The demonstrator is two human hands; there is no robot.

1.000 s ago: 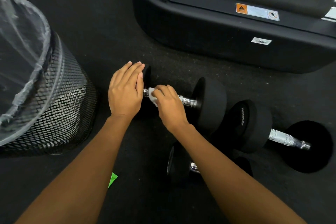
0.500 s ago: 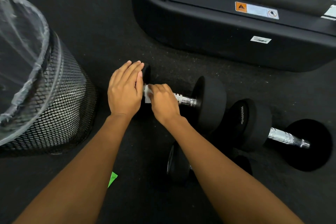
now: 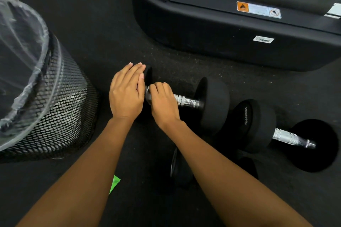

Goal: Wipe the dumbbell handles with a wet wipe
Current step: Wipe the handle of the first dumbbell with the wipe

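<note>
1. Two bare hands work on a black rubber-headed dumbbell with a knurled chrome handle (image 3: 186,101) lying on the dark speckled gym floor (image 3: 110,46), between a black wire-mesh waste bin lined with clear plastic (image 3: 55,116) and the black base of a treadmill (image 3: 221,38).
2. The right hand (image 3: 163,104) is curled closed around the left end of the chrome handle, close against the left head; a small pale patch by its thumb appears to be the white wet wipe (image 3: 147,96), pressed to the metal.
3. The left hand (image 3: 126,94) lies flat, fingers together and extended, resting on the dumbbell's left black head (image 3: 149,75) and gripping nothing.
4. Risk, as a judgement: the round heads could let the dumbbell roll toward the bin or the treadmill if the flat left hand eases off during a firm stroke.
5. Risk, as a judgement: the knurling could snag or tear the thin wipe, and the bare right stretch of handle could be missed.
6. A second black dumbbell with a chrome handle (image 3: 291,138) lies just beside to the right, its handle untouched by either hand.
7. Hidden: most of the wipe sits inside the fist; a third dark dumbbell (image 3: 181,169) is largely covered by the right forearm; a bright green scrap (image 3: 114,184) is too small to identify.
</note>
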